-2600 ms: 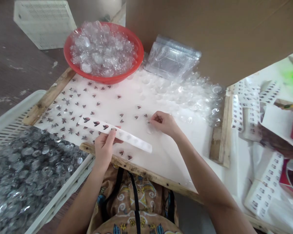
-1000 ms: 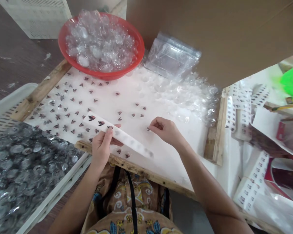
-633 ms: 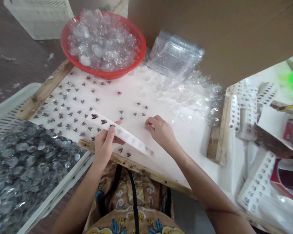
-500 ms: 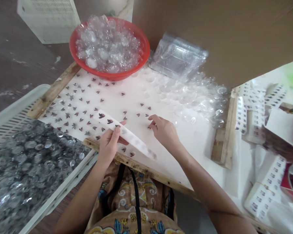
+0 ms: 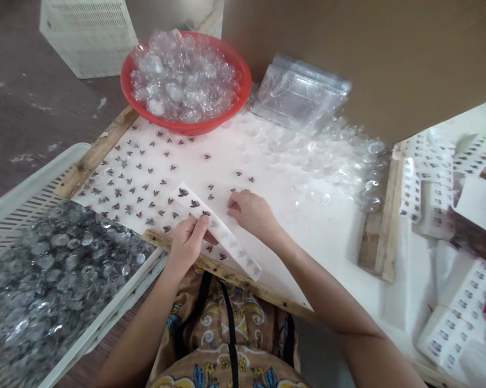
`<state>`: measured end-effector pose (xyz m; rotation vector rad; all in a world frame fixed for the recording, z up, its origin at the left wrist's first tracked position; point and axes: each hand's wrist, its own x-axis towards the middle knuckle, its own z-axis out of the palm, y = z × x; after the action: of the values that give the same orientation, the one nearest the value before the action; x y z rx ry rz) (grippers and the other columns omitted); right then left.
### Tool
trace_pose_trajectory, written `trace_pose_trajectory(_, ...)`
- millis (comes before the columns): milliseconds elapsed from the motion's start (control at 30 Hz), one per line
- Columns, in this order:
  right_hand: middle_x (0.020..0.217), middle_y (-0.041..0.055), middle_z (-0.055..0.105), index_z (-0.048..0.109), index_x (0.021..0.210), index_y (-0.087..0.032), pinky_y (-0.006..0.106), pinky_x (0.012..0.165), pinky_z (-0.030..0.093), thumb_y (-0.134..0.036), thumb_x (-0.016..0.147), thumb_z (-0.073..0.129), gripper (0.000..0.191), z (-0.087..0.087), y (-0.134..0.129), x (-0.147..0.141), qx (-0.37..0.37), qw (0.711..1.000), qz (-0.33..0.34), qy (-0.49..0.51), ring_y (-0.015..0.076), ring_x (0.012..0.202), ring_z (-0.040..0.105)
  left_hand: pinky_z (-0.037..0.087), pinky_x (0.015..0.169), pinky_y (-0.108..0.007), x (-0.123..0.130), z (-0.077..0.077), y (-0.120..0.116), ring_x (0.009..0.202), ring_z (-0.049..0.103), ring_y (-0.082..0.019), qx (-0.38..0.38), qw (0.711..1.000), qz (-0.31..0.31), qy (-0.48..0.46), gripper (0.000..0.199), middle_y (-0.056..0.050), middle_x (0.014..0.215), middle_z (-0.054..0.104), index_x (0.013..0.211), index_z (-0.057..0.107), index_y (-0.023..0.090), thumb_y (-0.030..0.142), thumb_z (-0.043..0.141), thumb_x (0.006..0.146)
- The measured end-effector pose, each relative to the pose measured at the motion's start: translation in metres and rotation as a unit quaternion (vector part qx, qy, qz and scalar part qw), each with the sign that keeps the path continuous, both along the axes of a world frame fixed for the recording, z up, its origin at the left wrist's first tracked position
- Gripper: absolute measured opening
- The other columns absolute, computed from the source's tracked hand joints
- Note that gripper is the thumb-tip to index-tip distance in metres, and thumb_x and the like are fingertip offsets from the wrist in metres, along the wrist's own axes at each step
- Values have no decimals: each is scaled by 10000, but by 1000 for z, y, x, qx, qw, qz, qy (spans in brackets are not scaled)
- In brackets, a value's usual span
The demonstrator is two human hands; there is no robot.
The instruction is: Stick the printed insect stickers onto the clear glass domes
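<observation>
1. Dark floor (image 5: 12,102) fills the upper left of the head camera's view, where a white slotted crate (image 5: 93,37) sits; brown cardboard (image 5: 368,59) spans the upper right.
2. Across the middle lies a white work surface (image 5: 315,242), edged with worn wooden strips (image 5: 99,153).
3. At centre, just left of the middle, the left hand (image 5: 188,242) pinches a white sticker strip (image 5: 226,237), thumb on top and fingers underneath. The strip slants down to the right; three dark-and-red winged motifs show near its upper end, and fainter grey shapes run along the rest.
4. Just right of the strip, the right hand (image 5: 253,213) is low over the surface, fingers curled, thumb and fingertips close together. Whether anything is between them, or whether they touch the surface, cannot be told.
5. Small winged motifs (image 5: 139,199) dot the surface's left half; clear plastic discs (image 5: 335,156) crowd its upper right, beside a clear plastic bag (image 5: 301,94).
6. At upper centre, a red basin (image 5: 190,128) is heaped with clear plastic pieces. At lower left, a white slotted basket (image 5: 28,188) holds many more.
7. Along the right edge lie printed sticker strips (image 5: 437,188) and a banded bundle (image 5: 455,312).
</observation>
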<state>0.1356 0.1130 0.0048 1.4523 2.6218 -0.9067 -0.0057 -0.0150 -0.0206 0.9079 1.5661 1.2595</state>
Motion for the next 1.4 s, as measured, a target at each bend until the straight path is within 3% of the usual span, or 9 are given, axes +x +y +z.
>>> trace_pose_trajectory(133,893,43,685,636,828,-195,288,722,395,-151,908,574,111,-13,7,12,-13,999,-30,27,178,805,603,528,529,-260,0,1,2,543,698,-193,-5,1000,10,7,417,-12,554,699,655,604,218,490,522,961)
trace_pose_trajectory(300,970,32,693,652,925,-210,277,737,414,-161,909,571,95,2,14,40,-29,998,-10,58,164,832,618,529,523,-263,0,1,2,547,702,-198,-4,1000,6,-14,413,-17,551,697,657,612,217,493,532,954)
trace_pose_trajectory(500,952,18,677,650,934,-219,289,746,414,-135,818,676,145,24,11,92,-86,992,70,-55,177,861,621,550,543,-266,1,0,2,518,688,-183,-1,999,17,-39,416,-17,556,699,658,624,207,491,543,951)
trace_pose_trajectory(633,857,14,667,627,811,-205,286,701,405,-104,791,664,109,11,-4,107,-101,988,31,-110,171,767,602,550,535,-254,1,-1,3,514,686,-176,-2,999,30,-27,404,-15,550,699,636,598,206,469,571,941)
trace_pose_trajectory(833,830,21,701,639,770,-200,263,723,440,-98,841,593,133,-14,-23,73,-94,994,-3,56,156,781,628,551,514,-266,3,-1,3,488,677,-184,-3,999,17,-30,420,-6,520,676,660,597,208,530,566,927)
trace_pose_trajectory(967,909,54,733,677,877,-194,294,757,464,-156,917,519,167,4,-22,38,-23,987,-14,160,169,816,651,542,524,-263,3,2,2,496,681,-181,-8,1000,10,13,472,-22,530,694,625,592,208,560,537,934)
trace_pose_trajectory(1100,922,32,723,660,1001,-203,270,717,490,-281,899,613,136,28,-21,2,-53,953,-24,296,144,778,646,547,551,-275,3,9,5,502,682,-187,-14,998,-13,52,499,-39,519,694,608,606,198,577,536,926)
trace_pose_trajectory(1267,861,1,706,624,910,-207,254,719,496,-215,845,679,85,25,-23,-28,-77,944,-6,321,130,758,640,541,556,-272,3,12,5,557,703,-193,-12,999,-52,1,409,-54,601,729,719,645,171,559,661,848)
trace_pose_trajectory(1400,919,27,710,623,968,-212,257,734,486,-209,926,591,52,13,-32,-29,9,955,-10,296,140,799,643,499,532,-241,3,7,5,572,682,-165,-7,998,-62,-31,306,-41,637,726,752,643,163,450,717,829)
